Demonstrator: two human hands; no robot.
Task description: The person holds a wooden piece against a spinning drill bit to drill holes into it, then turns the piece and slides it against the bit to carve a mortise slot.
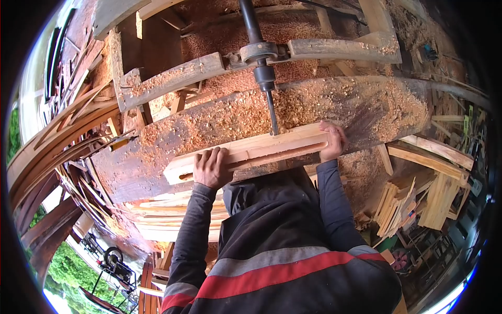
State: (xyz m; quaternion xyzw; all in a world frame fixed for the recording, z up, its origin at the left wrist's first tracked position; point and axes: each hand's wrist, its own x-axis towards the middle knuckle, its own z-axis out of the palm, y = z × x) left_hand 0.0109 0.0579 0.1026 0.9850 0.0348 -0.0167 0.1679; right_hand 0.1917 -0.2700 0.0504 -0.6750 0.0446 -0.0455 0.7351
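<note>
Holding slotted timber (246,152) on desk (136,172), with left grip (210,166) closed over it near one end and right grip (333,140) around the other. Likely stiff, fairly heavy; best held at the ends, away from slot (277,156). Between and just beyond grips: drill bit (271,112) in the way, perhaps touching, then heaped wood chips (324,102).

Smooth, matt wooden beam (248,150)
</note>
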